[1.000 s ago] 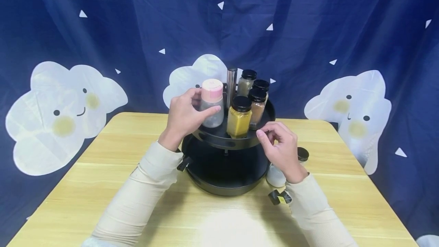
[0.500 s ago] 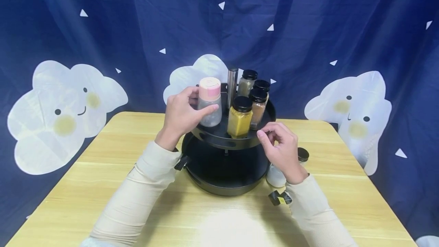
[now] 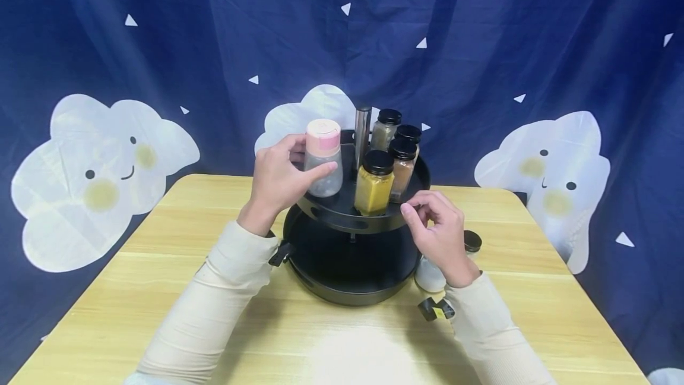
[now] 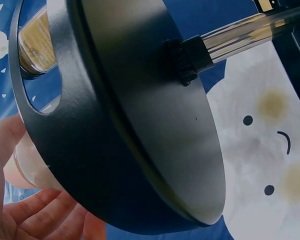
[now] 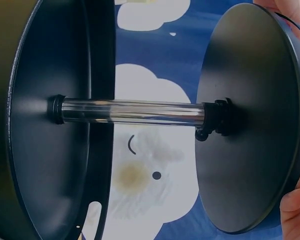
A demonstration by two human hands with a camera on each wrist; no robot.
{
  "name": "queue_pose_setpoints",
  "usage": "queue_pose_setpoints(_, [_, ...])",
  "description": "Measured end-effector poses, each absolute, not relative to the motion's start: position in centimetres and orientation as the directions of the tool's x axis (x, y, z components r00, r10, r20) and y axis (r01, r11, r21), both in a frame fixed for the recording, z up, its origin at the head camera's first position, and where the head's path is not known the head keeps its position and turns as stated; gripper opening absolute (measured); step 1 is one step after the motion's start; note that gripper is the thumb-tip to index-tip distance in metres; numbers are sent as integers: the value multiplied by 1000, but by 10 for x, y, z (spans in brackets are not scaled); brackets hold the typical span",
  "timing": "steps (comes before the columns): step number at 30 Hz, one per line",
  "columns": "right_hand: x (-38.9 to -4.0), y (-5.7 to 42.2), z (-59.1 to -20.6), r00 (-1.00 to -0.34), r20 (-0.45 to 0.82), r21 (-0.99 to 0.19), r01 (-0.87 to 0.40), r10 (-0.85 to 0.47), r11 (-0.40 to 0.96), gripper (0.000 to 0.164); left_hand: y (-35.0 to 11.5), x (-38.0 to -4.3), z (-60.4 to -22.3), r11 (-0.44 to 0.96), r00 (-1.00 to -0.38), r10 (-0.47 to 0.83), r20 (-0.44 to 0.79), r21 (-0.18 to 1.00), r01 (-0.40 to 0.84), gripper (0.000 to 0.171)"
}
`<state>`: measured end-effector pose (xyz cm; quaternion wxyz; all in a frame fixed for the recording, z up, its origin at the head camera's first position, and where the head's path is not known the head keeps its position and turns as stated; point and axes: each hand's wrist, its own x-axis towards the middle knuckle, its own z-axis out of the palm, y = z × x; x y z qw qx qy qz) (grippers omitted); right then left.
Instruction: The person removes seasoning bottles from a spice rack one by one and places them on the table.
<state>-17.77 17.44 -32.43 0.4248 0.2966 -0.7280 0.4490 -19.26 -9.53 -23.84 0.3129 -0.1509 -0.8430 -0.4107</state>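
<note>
Head view, my inventory: bottle, pink-capped, upright at the left side of the upper tray; left grip, clamped round the bottle; right grip, curled at that tray's edge, whether pinching it I cannot tell; four black-lidded jars, same tray, right of the post; lower tray, beneath, on the counter.

Head view bright, fairly sharp: blown-out glare on the tabletop, nearer the camera than the fingers, soft shadows beside both sleeves. Wrist views run dimmer and greyer; left shows dull sheen on the upper tray right of the fingers, right shows bright streaks along the chrome post left of them.
</note>
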Motion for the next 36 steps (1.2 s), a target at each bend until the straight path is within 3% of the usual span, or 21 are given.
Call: queue_pose_setpoints(36, [-179,175,-326,-459,887,-402,-822,-51,404,11,-103,-188,-229,644,-722,-1,692,552,529,56])
